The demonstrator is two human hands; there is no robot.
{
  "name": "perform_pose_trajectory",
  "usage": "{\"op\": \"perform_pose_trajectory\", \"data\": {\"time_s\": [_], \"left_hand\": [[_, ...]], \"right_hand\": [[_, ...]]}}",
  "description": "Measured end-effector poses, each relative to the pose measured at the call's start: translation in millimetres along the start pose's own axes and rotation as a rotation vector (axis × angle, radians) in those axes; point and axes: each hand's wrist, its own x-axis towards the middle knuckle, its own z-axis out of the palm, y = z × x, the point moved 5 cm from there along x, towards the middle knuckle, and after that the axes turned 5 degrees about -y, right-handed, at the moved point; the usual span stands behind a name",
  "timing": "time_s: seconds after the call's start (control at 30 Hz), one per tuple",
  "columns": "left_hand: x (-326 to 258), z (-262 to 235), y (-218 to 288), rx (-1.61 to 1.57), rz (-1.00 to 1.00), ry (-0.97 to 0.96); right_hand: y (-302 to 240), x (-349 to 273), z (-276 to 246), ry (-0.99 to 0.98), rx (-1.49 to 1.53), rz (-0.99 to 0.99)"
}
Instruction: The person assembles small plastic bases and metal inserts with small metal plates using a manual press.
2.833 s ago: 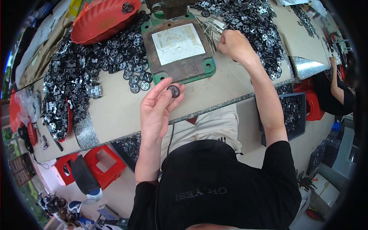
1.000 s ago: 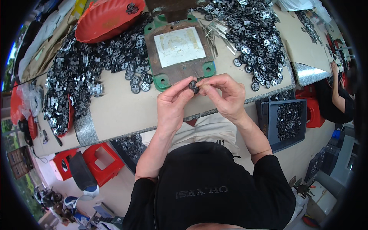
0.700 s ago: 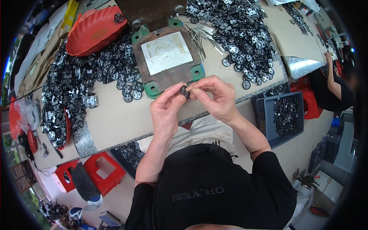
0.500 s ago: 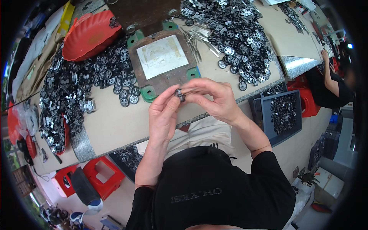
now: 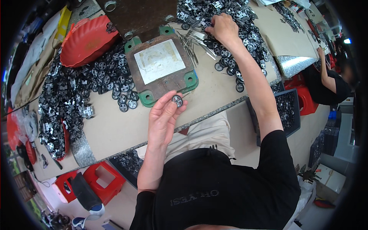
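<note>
Wheel (image 5: pixel 177 101) first: we have a small black disc with pale spokes pinched between thumb and fingertips of our left hand (image 5: pixel 163 120), held up just above the near edge of the tabletop (image 5: pixel 111 130), in front of the rusty plate (image 5: pixel 161 67) with green corners. The left hand is mostly closed, gripping the wheel at its rim with the other fingers loosely curled behind. Our right hand (image 5: pixel 222 27) is stretched far out into the right pile (image 5: pixel 245 38) of the same wheels, beside a bundle of thin metal pins (image 5: pixel 195 42); its fingers are bent down among the parts, and we cannot tell whether it has hold of anything. We judge the wheel to be light and stiff, probably hard plastic or cast metal, easy to lift but small enough to slip or roll if the pinch loosens. The rim looks like the best place to hold it, leaving the hub at its centre free. A second pile (image 5: pixel 73 99) lies well to the left, near a red dish (image 5: pixel 90 42). The pins look thin and springy, likely best taken singly near one end.
</note>
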Motion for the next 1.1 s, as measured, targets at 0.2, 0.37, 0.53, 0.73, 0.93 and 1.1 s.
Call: {"op": "perform_pose_trajectory", "data": {"time_s": [0.2,0.37,0.53,0.73,0.93,1.1], "left_hand": [[-0.4,0.1,5.0,0.0,0.026,-0.012],[1.7,3.5,7.2,0.07,0.101,0.012],[2.7,9.3,5.4,0.199,0.142,0.037],[0.0,9.7,6.3,0.263,0.159,0.088],[-1.0,10.7,6.8,0.251,0.158,0.119],[-2.0,7.4,8.1,0.359,0.195,0.105]], "right_hand": [[13.0,-21.7,-21.2,-0.125,0.516,0.036],[-13.7,-94.6,-9.7,-0.494,1.564,0.048],[-35.9,-140.9,-4.1,-0.652,1.824,0.076],[-45.8,-149.5,-8.0,-0.681,1.874,0.034],[-46.9,-150.5,-8.2,-0.663,1.808,0.041],[-46.6,-150.1,-13.3,-0.524,1.701,-0.036]]}}
